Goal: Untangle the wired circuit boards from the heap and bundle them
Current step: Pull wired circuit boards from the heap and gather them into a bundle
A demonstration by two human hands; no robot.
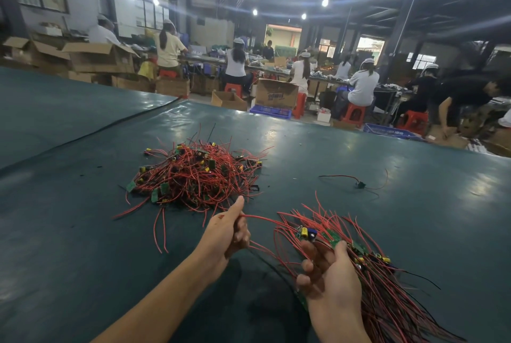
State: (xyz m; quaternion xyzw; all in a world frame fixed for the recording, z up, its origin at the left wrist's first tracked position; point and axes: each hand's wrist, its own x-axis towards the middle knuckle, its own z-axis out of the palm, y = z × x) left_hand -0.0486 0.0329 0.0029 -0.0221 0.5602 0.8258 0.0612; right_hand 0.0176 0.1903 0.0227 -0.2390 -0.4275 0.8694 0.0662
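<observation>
— Red-wired heap (193,174): where?
— Midway across dark green surface (359,146), just beyond left hand (228,235).
— Left hand doing what?
— Pinching one red wire (261,217) between thumb and fingers, stretched right into bundle (384,290).
— Right hand (331,282)?
— Curled round that bundle of boards (333,236) and wires, low right. One stray board (360,184) farther off, lying alone on surface.
</observation>
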